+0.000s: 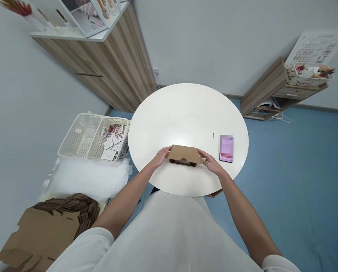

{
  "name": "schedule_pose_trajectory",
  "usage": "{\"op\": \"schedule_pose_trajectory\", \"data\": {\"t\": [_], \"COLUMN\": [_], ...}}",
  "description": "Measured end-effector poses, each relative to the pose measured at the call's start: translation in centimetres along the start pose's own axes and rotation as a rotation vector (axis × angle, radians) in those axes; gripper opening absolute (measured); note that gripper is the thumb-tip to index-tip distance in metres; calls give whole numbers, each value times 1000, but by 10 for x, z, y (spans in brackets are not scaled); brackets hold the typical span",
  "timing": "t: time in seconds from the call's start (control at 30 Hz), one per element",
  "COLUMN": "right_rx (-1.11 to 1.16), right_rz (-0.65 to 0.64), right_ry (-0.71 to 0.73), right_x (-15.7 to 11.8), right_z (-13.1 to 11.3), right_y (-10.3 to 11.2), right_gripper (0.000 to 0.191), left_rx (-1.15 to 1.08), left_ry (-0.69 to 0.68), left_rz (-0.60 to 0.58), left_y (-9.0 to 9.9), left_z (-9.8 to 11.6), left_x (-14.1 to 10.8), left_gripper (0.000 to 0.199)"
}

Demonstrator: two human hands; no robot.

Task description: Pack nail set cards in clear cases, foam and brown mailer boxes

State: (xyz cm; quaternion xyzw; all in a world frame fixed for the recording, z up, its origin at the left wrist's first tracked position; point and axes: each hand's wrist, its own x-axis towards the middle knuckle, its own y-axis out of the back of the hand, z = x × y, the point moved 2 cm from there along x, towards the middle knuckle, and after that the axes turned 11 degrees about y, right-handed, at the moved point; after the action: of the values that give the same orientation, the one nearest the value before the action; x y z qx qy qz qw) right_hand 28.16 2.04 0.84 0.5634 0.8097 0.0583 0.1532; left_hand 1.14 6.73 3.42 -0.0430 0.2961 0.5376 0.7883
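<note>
A small brown cardboard box (185, 153) sits near the front of the round white table (186, 109). Its lid is tilted over the base, with a dark gap showing at the front edge. My left hand (161, 156) grips the lid's left side, fingers closed on it. At the right side, my right hand (210, 161) has its fingers pressed along the lid's edge. What lies inside the box is too dark to make out. A phone (226, 149) with a pinkish, blurred screen rests to the right of my right hand.
Left of the table are two white baskets (80, 136), one with cards and packets (112, 141), white sheets (89, 177) and stacked flat cardboard (44, 230). A wooden cabinet (112, 56) stands behind left, a smaller one (266, 85) behind right.
</note>
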Motion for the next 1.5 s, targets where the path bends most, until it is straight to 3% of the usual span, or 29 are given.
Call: {"op": "schedule_pose_trajectory", "data": {"t": [0.17,0.33,0.5,0.73,1.0,1.17,1.33,1.5], "right_rx": [-168,-317,-451,-570,-583,-608,-586,-440], "right_rz": [6,25,171,128,153,185,133,153], "right_ry": [31,58,74,-52,-37,14,14,-7], "right_x": [-6,-14,-23,-25,-28,-53,-63,-56], "right_z": [10,9,-8,-7,-6,-1,6,2], "right_y": [-7,-17,-37,-59,-60,-70,-80,-72], "right_gripper": [73,71,41,42,47,60,74,71], "left_rx": [175,345,528,776,646,538,511,460], "left_ry": [39,-48,-206,-189,-68,-5,-12,-35], "left_rz": [27,140,306,330,329,222,114,105], "left_y": [-2,-9,-24,-43,-42,-31,-30,-31], "left_z": [-18,-32,-35,-40,-51,-67,-77,-72], "left_x": [5,-4,-28,-39,-41,-48,-45,-44], "left_gripper": [44,50,39,39,55,65,71,78]}}
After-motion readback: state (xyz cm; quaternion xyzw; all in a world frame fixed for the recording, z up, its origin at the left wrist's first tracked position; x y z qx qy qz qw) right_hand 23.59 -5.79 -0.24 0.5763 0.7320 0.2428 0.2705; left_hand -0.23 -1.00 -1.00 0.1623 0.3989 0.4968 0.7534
